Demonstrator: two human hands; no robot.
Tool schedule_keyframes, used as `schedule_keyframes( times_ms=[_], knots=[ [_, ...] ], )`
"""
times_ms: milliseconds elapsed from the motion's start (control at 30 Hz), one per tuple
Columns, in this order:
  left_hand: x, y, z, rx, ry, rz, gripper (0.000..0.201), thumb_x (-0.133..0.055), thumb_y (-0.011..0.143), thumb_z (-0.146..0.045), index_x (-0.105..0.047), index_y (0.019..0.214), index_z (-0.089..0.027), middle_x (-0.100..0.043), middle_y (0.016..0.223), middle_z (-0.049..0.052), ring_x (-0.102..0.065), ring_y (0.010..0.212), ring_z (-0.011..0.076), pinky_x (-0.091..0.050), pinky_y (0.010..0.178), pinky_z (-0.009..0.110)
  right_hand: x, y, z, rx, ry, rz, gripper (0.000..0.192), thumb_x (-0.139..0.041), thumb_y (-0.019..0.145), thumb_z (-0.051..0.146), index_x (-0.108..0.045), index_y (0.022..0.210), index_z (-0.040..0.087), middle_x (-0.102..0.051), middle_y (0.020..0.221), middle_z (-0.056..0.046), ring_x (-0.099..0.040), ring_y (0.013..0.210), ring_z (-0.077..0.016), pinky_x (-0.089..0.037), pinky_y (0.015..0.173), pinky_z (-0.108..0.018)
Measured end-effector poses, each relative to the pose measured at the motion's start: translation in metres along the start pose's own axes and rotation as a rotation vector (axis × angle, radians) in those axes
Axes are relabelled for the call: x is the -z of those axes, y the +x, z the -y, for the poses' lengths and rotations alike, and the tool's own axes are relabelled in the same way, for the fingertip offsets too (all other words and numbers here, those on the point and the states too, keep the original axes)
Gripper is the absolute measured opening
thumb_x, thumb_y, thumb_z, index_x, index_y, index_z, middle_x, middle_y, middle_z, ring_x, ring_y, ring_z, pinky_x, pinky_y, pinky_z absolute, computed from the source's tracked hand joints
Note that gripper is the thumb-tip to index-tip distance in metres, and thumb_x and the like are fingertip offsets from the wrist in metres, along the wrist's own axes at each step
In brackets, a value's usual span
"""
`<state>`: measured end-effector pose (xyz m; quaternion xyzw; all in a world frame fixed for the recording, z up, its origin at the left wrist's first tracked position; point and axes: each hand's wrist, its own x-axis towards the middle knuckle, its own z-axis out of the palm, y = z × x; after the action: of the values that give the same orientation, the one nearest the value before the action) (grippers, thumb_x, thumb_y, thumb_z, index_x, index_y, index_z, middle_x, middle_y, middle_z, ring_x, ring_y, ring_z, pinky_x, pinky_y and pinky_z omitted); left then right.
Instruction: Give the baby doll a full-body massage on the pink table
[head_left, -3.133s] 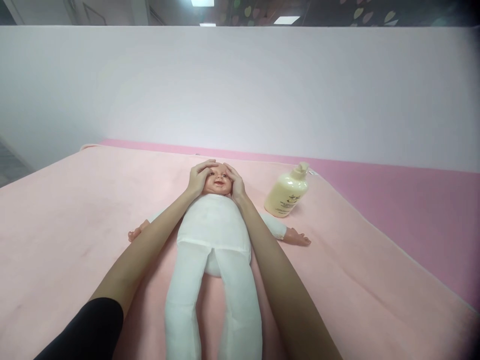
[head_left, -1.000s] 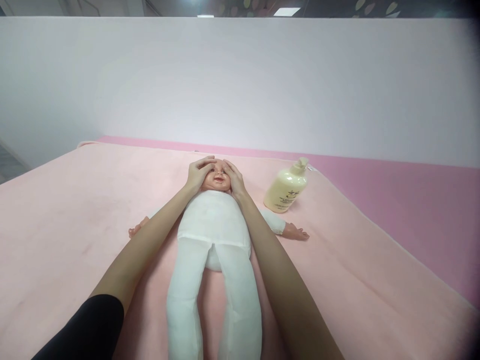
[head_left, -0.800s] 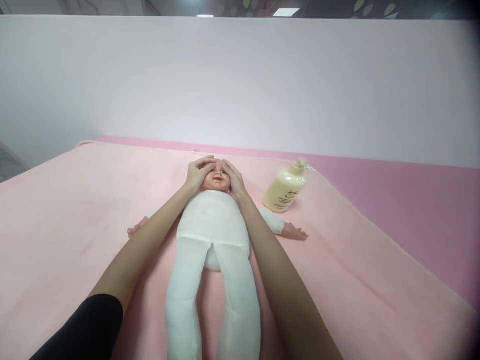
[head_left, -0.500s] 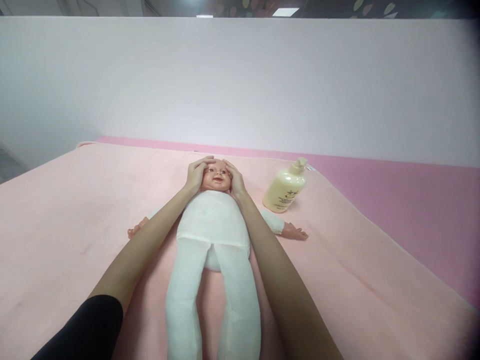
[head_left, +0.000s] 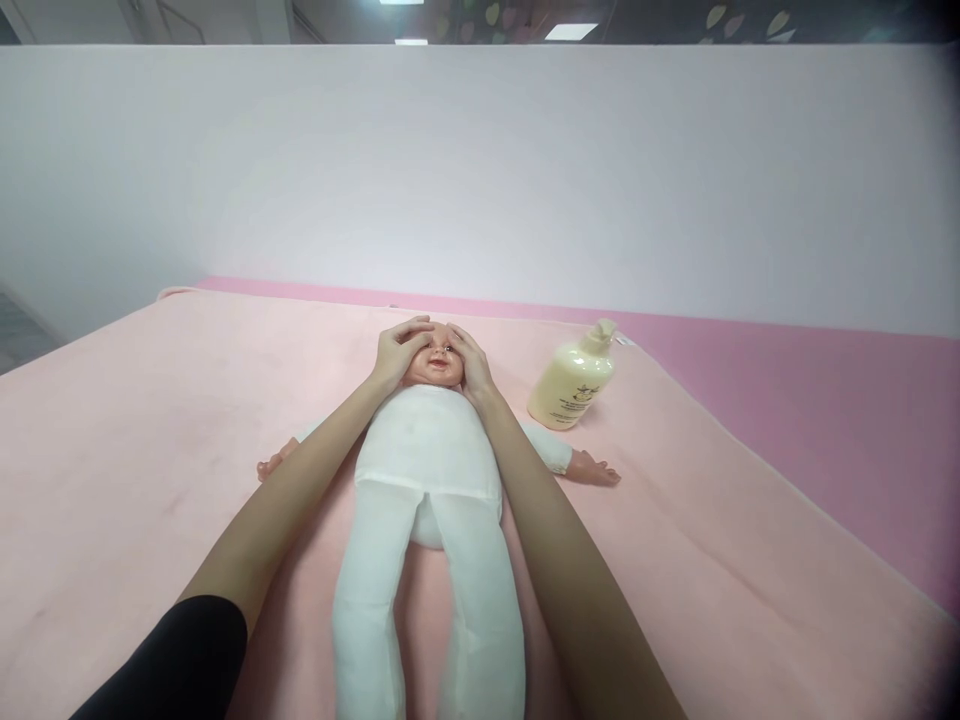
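On its back lies a baby doll with a white cloth body, its arms spread out to both sides. My left hand rests along the left side of its head, fingers stretched over the forehead and the thumb near the eye. Against the other side lies my right hand, its fingers extended toward the brow and partly over the eye. Both hands are open and touch the head without gripping it. Between them the doll's nose and mouth show.
A pale yellow pump bottle stands tilted in view to the right of the doll, near its outstretched arm. Under everything spreads a pink cloth on a darker pink surface. A white partition rises behind.
My fingers and thumbs have moved inward and slightly down over the doll's forehead, covering more of its eyes. The view has tilted slightly; the doll and bottle keep their places.
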<state>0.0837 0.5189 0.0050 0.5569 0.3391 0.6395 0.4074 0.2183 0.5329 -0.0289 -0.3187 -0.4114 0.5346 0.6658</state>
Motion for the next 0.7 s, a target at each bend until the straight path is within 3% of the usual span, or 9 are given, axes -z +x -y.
schedule_keyframes(
  times_ms=[300, 500, 700],
  knots=[
    [-0.0002, -0.0025, -0.0032, 0.022, -0.058, -0.008, 0.026, -0.052, 0.062, -0.016, -0.075, 0.075, -0.017, -0.069, 0.115, 0.008, -0.058, 0.116, 0.0271, -0.047, 0.099, 0.038, 0.0052, 0.0058, -0.0044, -0.072, 0.084, 0.035, 0.043, -0.068, 0.068, 0.033, -0.065, 0.11, 0.025, -0.064, 0.123, -0.001, -0.056, 0.12, -0.0208, -0.041, 0.11, -0.041],
    [-0.0012, -0.0005, 0.0013, -0.005, -0.022, -0.019, 0.019, -0.072, 0.062, -0.024, -0.074, 0.079, -0.016, -0.069, 0.113, 0.011, -0.061, 0.11, 0.027, -0.045, 0.102, 0.04, 0.0025, 0.0036, -0.0036, -0.007, 0.056, 0.013, 0.041, -0.071, 0.068, 0.038, -0.067, 0.106, 0.023, -0.064, 0.124, -0.002, -0.056, 0.121, -0.0208, -0.042, 0.109, -0.039],
    [-0.0008, 0.0013, 0.0018, -0.008, -0.01, 0.002, 0.018, -0.071, 0.063, -0.023, -0.074, 0.079, -0.016, -0.069, 0.113, 0.011, -0.061, 0.111, 0.0265, -0.044, 0.103, 0.04, 0.0011, -0.0004, -0.0003, 0.008, -0.014, 0.023, 0.048, -0.077, 0.062, 0.037, -0.065, 0.107, 0.024, -0.063, 0.124, -0.002, -0.057, 0.118, -0.0198, -0.042, 0.108, -0.037]
  ],
)
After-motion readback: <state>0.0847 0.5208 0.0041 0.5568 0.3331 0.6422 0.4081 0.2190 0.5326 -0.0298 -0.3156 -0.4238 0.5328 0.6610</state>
